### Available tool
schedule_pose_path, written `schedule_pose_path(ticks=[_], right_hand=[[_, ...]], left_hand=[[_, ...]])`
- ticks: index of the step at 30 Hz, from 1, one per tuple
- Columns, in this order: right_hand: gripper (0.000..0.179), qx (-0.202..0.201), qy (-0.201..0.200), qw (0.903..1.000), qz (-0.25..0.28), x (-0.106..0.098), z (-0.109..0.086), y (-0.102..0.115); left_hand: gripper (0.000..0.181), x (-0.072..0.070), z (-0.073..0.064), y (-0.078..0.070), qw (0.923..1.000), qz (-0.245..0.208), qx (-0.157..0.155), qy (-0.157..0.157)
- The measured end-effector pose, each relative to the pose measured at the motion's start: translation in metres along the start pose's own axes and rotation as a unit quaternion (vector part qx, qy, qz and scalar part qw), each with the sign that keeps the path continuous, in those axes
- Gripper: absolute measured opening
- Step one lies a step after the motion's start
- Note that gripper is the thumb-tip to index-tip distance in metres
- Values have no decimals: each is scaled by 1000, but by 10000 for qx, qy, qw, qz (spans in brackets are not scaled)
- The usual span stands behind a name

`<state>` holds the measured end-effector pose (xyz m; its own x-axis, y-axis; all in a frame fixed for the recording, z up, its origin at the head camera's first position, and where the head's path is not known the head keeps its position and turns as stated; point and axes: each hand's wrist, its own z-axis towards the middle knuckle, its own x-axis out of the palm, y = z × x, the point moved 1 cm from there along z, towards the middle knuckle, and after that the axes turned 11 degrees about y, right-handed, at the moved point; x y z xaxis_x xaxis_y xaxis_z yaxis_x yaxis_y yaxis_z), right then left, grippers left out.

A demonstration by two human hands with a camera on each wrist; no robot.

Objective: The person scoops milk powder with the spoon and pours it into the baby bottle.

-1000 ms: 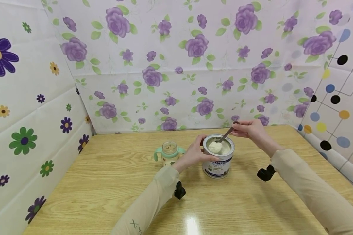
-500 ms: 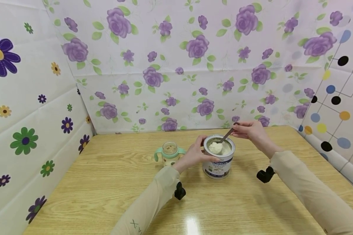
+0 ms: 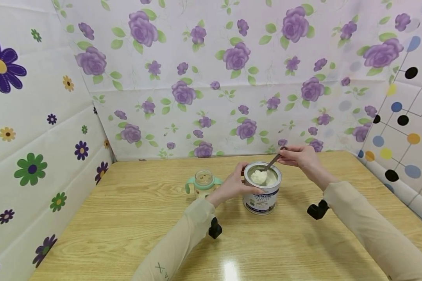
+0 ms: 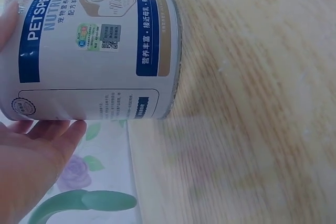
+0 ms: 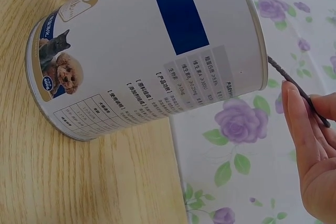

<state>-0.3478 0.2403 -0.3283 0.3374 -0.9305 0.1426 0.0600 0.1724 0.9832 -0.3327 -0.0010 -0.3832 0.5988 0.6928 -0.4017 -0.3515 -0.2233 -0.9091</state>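
Observation:
A white and blue milk powder can [image 3: 261, 202] stands uncovered on the wooden table. My left hand [image 3: 236, 184] grips it near the rim, thumb across the front and fingers round the far left side. In the left wrist view, those fingertips [image 4: 76, 128] press against the can wall [image 4: 105, 66]. Between thumb and fingers, my right hand [image 3: 299, 158] pinches the end of a dark-handled spoon [image 3: 274, 160]. A heap of pale powder [image 3: 258, 177] sits on the spoon's bowl inside the can mouth. In the right wrist view, the spoon handle [image 5: 299, 90] leans out over the rim.
Just left of the can, partly behind my left forearm, is a lidless baby bottle [image 3: 204, 180] with two mint-green handles. Flowered cloth [image 3: 211, 97] hangs along the table's back edge. Dotted cloth [image 3: 401, 140] borders the right side. Bare wood [image 3: 133, 203] stretches left of the bottle.
Both hands, the can and the spoon hold nearly the same places. The whole head view has shifted very slightly.

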Motion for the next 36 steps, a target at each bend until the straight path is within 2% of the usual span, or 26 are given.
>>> schedule_pose_path(ticks=[4, 8, 12, 17, 25, 30, 36], right_hand=[[24, -25, -56, 10000, 64, 0, 0, -1], [10, -113, -54, 9997, 210, -1, 0, -1], [9, -204, -45, 9993, 304, -2, -1, -1], [9, -217, -64, 9992, 328, -4, -2, 0], [9, -74, -257, 9979, 589, -6, 0, 1], [10, -92, -298, 9964, 789, -6, -1, 2], [7, -69, -312, 9933, 1107, -3, -2, 6]], left_hand=[[90, 0, -1, -2, 10000, -20, -62, 15], [102, -1, -3, -5, 9992, 267, -293, -24], [107, -3, -4, -8, 9978, 557, -361, -15], [104, -6, -6, -11, 9978, 607, -258, -22], [100, -19, -12, -23, 9996, 205, 141, -134], [100, -31, -17, -31, 9993, 293, 173, -143], [98, -42, -25, -35, 9991, 305, 175, -231]])
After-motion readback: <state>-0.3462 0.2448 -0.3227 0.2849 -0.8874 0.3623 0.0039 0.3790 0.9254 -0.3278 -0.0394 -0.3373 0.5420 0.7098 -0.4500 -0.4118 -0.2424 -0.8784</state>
